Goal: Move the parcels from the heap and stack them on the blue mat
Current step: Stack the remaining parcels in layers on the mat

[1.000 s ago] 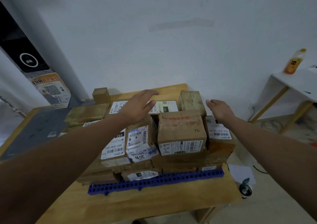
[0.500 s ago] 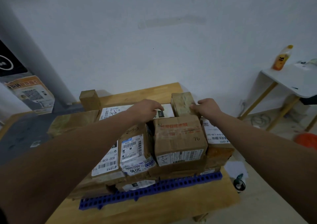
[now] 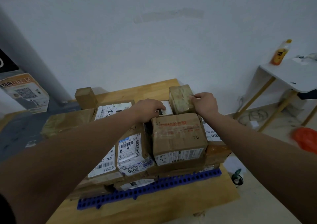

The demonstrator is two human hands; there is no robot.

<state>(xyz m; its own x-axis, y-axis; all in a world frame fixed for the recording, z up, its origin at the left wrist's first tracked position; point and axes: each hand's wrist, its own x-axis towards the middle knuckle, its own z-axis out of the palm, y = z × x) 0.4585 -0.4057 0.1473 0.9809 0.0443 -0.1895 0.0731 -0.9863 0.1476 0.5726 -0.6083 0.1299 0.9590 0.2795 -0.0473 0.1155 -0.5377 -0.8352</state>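
We are gripping a small taped box point(image 3: 180, 98) with our right hand point(image 3: 205, 104), our left hand point(image 3: 148, 109) curling down beside it, atop parcels point(image 3: 178, 138) stacked on the blue mat point(image 3: 154, 187) on the wooden table point(image 3: 137, 211).

cardboard parcels point(image 3: 178, 138) w/ glossy tape, perforated plastic mat point(image 3: 154, 187), wood table point(image 3: 137, 211)

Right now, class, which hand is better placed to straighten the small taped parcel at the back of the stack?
The right hand: its fingers already touch the small taped parcel. The left hand rests on a white-labelled parcel beside it.
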